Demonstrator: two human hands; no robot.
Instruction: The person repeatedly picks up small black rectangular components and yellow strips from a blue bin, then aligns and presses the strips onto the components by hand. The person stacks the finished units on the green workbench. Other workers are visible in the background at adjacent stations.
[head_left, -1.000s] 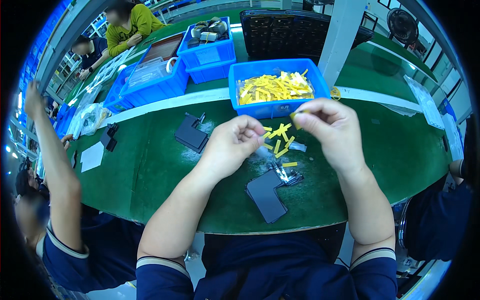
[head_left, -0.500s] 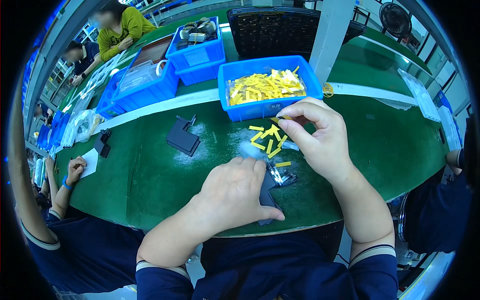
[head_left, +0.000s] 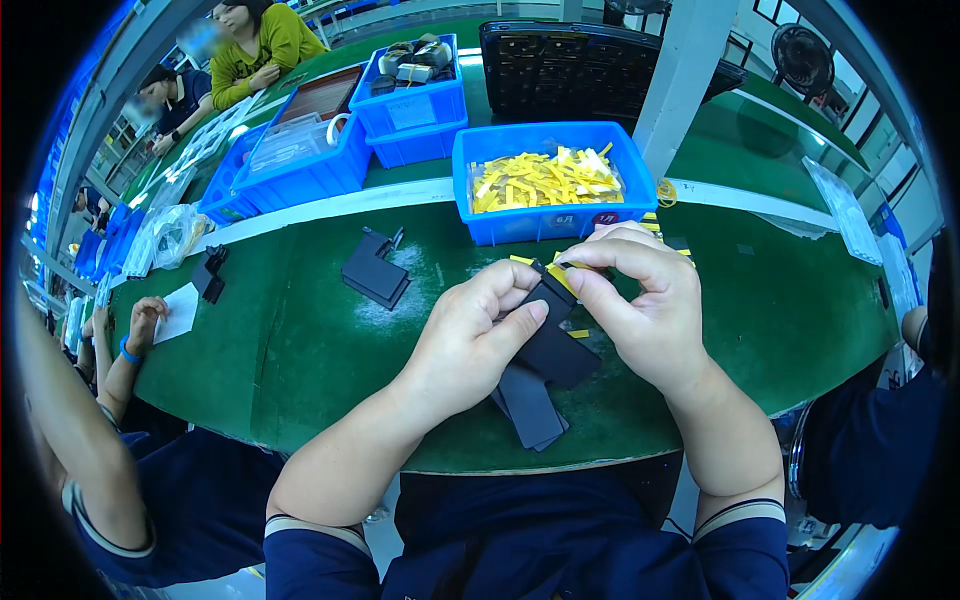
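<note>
My left hand (head_left: 465, 335) is closed on a dark grey L-shaped plate (head_left: 555, 345), thumb on top, tilted above the table. At the plate's far end, my right hand (head_left: 645, 300) pinches a small dark-and-yellow strip (head_left: 562, 268); its exact contact with the plate is hidden by the fingers. Beneath lies a stack of similar grey plates (head_left: 530, 408) near the table's front edge. A loose yellow strip (head_left: 580, 333) shows beside the held plate. Ahead stands a blue bin (head_left: 545, 226) of yellow strips (head_left: 540, 182).
Another stack of grey plates (head_left: 375, 268) lies left on the green table (head_left: 300, 350), beside whitish dust. Blue bins (head_left: 415, 110) stand at the back left. A metal post (head_left: 685, 95) rises behind. At left, a co-worker's hand (head_left: 147, 322) is by a white sheet (head_left: 178, 318).
My left hand has lifted a grey plate off the stack and raised it. My right hand has brought the pinched strip down to the plate's far end.
</note>
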